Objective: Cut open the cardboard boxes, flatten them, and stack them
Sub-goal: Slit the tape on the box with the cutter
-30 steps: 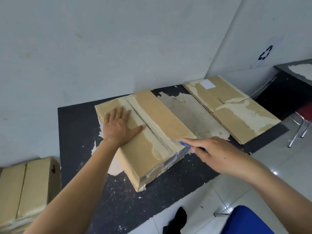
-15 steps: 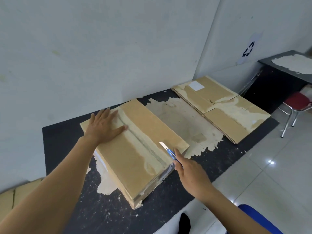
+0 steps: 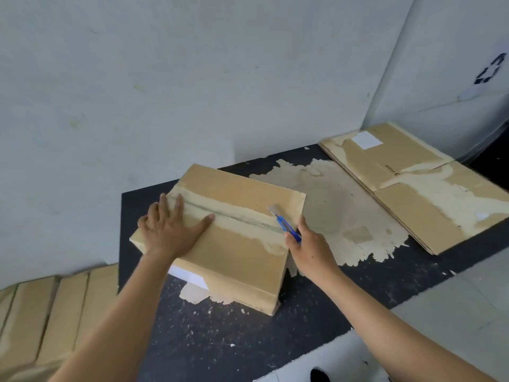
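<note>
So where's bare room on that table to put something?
Two patches: the pale table between the cardboard box and the flattened cardboard stack, and the dark strip along its near edge. Crowded: box top, left hand pressing, right hand gripping a utility knife.

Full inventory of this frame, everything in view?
cardboard box: 1, tan, seam up, middle of table
utility knife: 1, blue handle, blade out, at the seam's right end
flattened cardboard: 1 stack, tan, table's far right
further boxes: several, tan, lower left beside table; count unclear
table: 1, black with pale peeled patches
recycling sign: 1, dark on white, right wall
left hand: flat on the box's left end
right hand: grips the knife
</note>
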